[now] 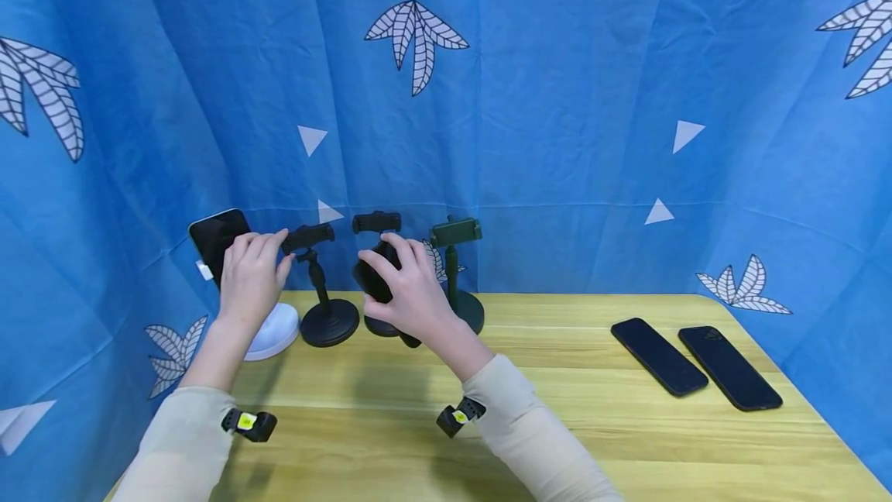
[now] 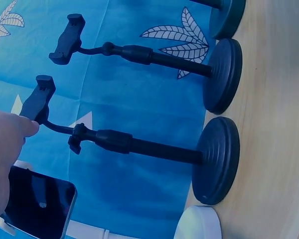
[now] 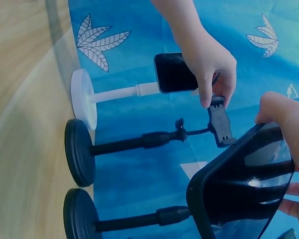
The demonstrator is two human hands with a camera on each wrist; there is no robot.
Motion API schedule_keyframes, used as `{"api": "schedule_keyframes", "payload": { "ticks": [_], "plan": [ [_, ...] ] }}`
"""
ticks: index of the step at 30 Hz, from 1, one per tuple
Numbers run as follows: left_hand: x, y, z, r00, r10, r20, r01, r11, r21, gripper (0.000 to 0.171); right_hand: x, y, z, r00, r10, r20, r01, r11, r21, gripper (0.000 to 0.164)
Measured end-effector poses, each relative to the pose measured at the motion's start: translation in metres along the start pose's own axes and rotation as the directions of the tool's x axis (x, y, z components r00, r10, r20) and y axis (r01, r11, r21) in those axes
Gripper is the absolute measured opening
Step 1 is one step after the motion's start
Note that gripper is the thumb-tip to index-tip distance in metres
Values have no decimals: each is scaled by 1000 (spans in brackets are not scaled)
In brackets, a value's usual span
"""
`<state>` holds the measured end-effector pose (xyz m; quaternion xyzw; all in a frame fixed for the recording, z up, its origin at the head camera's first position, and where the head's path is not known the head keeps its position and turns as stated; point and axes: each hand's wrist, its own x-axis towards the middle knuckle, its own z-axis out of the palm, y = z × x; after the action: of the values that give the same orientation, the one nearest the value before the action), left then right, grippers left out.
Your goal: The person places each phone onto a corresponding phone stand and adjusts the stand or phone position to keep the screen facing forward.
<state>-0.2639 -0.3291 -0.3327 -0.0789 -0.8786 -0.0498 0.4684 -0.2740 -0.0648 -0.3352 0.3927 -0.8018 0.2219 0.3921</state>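
Note:
My left hand (image 1: pixel 249 273) pinches one end of the clamp (image 3: pixel 220 124) on a black phone stand (image 2: pixel 164 152), thumb on one side and fingers on the other. That clamp has no phone in it. My right hand (image 1: pixel 414 289) grips a black phone (image 3: pixel 241 184) by its edges, tilted, in front of a second black phone stand (image 2: pixel 179 62) and to the right of the first clamp. The held phone hides part of the second stand in the head view. Beside my left hand, another phone (image 1: pixel 217 238) sits on a white stand (image 1: pixel 273 331).
A dark green phone stand (image 1: pixel 456 232) stands right of the black ones. Two dark phones (image 1: pixel 658 356) lie on the right of the wooden table (image 1: pixel 557 440). A blue patterned curtain (image 1: pixel 571 115) hangs close behind the row of stands.

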Motion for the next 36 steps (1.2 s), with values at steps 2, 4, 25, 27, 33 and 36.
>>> {"api": "schedule_keyframes", "payload": {
  "ticks": [2,4,25,27,33,36],
  "plan": [
    [0,1,0,1000,-4,5,4,1000,0,43,2,-1,2,1000,3,1,-3,1000,6,51],
    [0,1,0,1000,-7,8,7,1000,1,44,4,-2,4,1000,6,-1,-6,1000,15,52],
    [3,0,3,1000,-1,-9,1,1000,-20,42,23,-2,19,1000,-7,-28,7,1000,19,53],
    [3,0,4,1000,0,-10,0,1000,-22,42,25,-4,19,999,-10,-32,10,1000,26,53],
    [3,0,4,1000,-5,3,5,1000,-23,42,30,-8,23,998,-32,-47,34,999,35,50],
    [2,0,4,1000,-13,11,13,1000,-15,42,31,-10,26,998,-42,-53,45,998,45,50]
  ]
}}
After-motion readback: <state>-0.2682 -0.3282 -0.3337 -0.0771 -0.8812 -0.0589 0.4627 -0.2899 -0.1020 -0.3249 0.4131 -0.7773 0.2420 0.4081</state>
